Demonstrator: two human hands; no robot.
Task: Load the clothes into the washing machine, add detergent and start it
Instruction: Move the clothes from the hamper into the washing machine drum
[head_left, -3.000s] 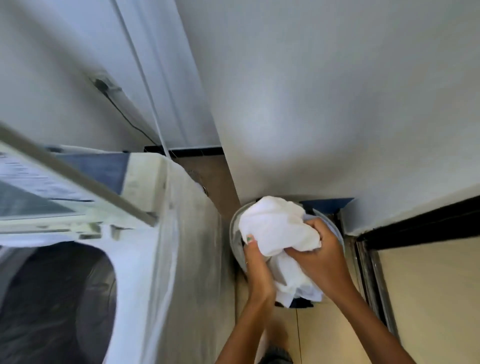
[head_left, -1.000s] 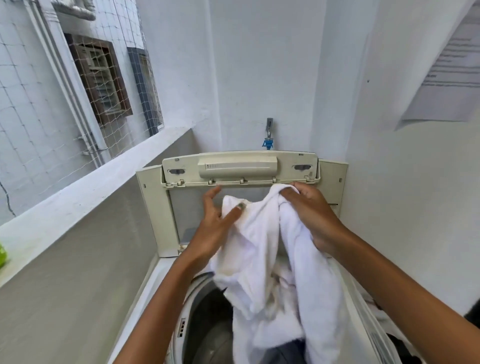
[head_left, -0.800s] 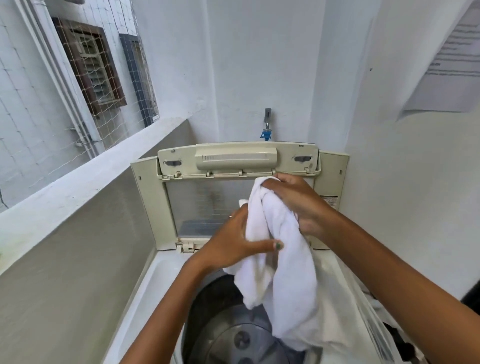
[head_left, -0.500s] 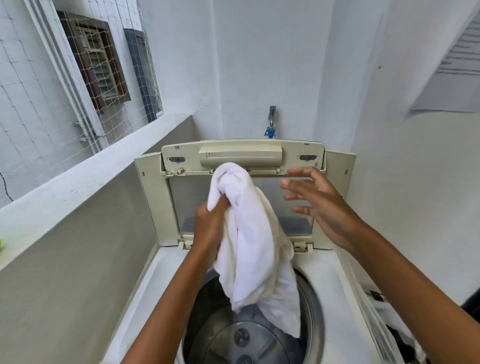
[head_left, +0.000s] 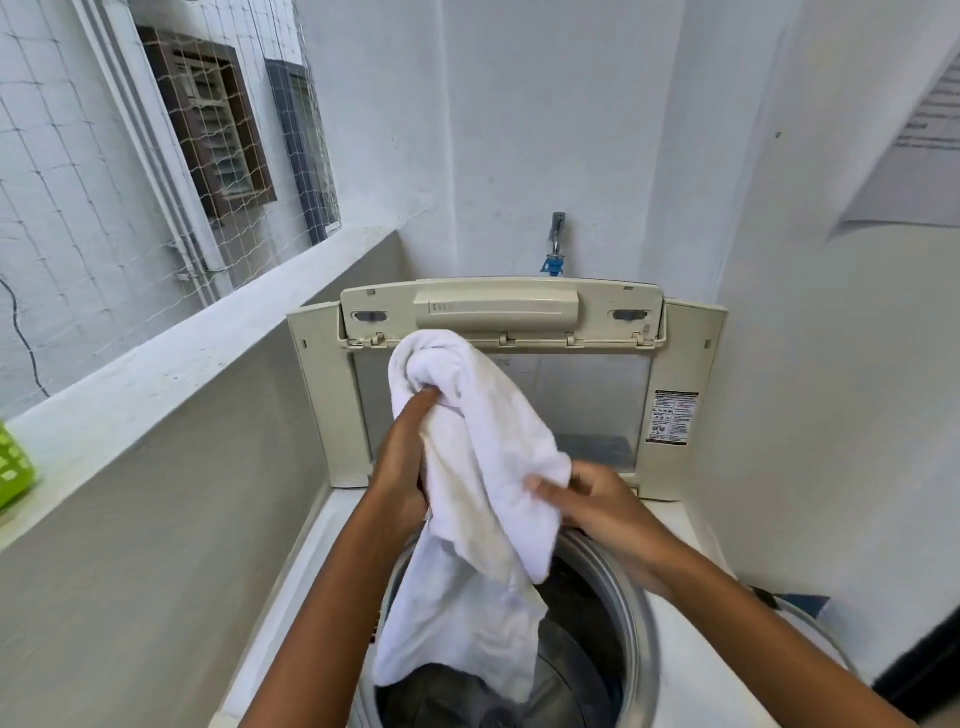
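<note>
A white towel hangs over the open drum of a cream top-loading washing machine. My left hand grips the towel near its bunched top. My right hand holds the towel's right edge lower down, fingers curled on the cloth. The towel's lower end drops into the drum, where something dark lies at the bottom. The machine's lid stands raised upright at the back.
A concrete ledge runs along the left, with a green basket at its near end. A tap with a blue fitting sits on the wall behind the lid. A white wall closes in the right side. A basin rim shows at lower right.
My right hand, open beside the towel half a second ago, has come down and taken hold of its right edge. The towel hangs lower into the drum.
</note>
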